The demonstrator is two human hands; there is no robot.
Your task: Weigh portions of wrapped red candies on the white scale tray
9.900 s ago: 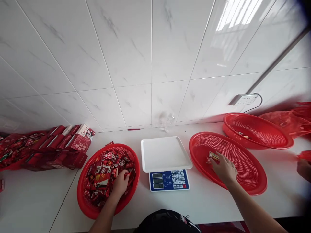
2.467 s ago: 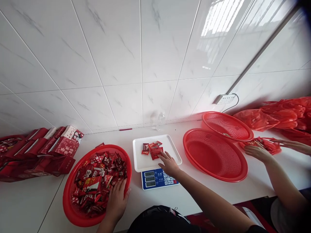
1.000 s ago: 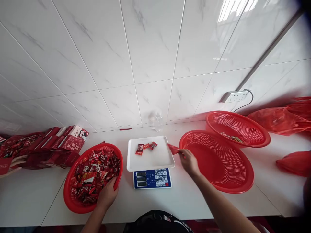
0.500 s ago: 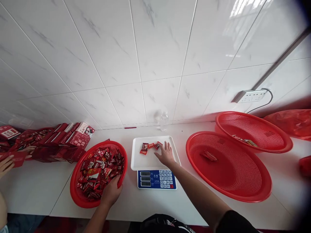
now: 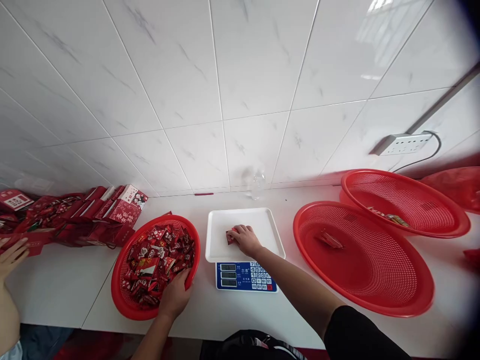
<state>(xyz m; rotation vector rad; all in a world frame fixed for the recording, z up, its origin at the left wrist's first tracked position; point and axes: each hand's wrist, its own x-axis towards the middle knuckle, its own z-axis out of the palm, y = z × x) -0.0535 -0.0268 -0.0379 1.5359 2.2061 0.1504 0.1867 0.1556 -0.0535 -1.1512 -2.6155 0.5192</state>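
My right hand rests on the white tray of the scale, its fingers closed round red candy packets. My left hand grips the near rim of a red basket heaped with red wrapped candies. To the right lies a large red basket holding one red packet.
A second red basket with a few packets overlaps the first at the back right. Red gift boxes are stacked at the left, where another person's hand reaches. A power strip hangs on the tiled wall. Red bags lie far right.
My right hand has gathered the candy packets on the scale tray and closed on them. My left hand has stayed on the full basket's rim.
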